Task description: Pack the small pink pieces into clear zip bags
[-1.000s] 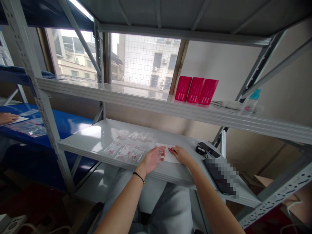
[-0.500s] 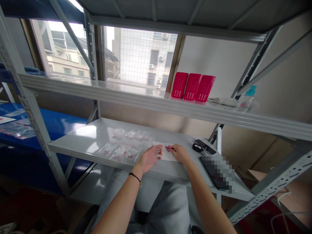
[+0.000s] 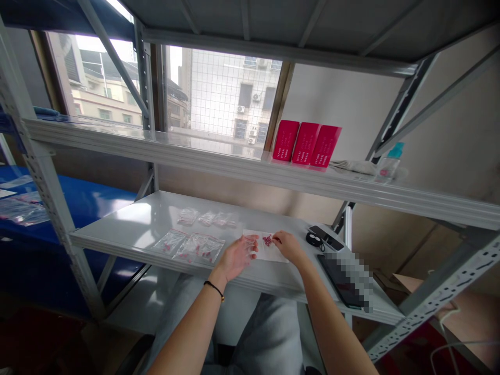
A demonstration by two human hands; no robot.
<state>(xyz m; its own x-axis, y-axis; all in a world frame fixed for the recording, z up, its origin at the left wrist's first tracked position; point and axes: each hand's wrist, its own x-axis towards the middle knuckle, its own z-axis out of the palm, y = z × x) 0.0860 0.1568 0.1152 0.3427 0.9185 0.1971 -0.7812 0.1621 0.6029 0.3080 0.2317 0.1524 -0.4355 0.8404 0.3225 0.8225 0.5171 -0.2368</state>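
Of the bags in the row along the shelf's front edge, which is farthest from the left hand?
The leftmost bag, with small red pieces inside; the other bags in that row lie between it and the left hand.

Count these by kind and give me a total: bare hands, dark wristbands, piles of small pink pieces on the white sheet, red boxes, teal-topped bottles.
Hands: 2 (left hand, right hand)
Dark wristband: 1
Pile of pink pieces: 1
Red boxes: 3
Teal-topped bottle: 1
Total: 8
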